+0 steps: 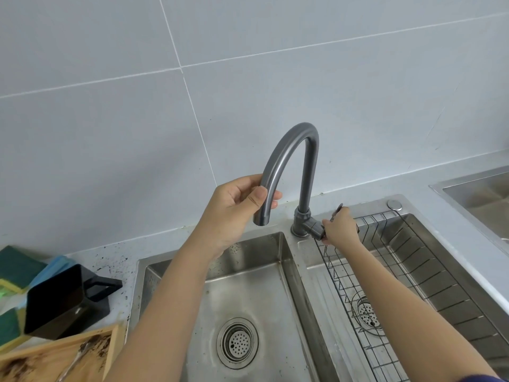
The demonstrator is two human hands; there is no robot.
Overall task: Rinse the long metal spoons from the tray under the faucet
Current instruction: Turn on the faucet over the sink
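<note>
2 hands up at the faucet (pixel 286 161), frame center. Left hand (pixel 234 205) wraps the spout near its outlet, thumb in front, fingers (pixel 275 198) curled behind, clamped on the pipe. Right hand (pixel 340 227) is closed around the handle (pixel 316 230) at the faucet base, center right; a thin metal lever tip pokes up above the knuckles. No water visible from the outlet.

Outlet hangs over the left basin (pixel 248 285), lower center, drain (pixel 237 343) below it. Right basin holds a wire rack (pixel 358 285) over its own drain, lower right. Corner of another sink (pixel 473 194) at right edge.

Tray (pixel 110 343), wooden, sits at lower left corner of the frame on the counter, smeared with dark residue. 1 spoon (pixel 73 365) lies in it, long thin handle running diagonally; cannot tell if more are there. Black cup (pixel 57 301) tilted just above the tray, touching its far edge. Green sponges (pixel 16 264) and a blue cloth (pixel 55 267) at left edge, behind the cup. Dark specks scattered on the counter (pixel 110 260) by the left basin.
</note>
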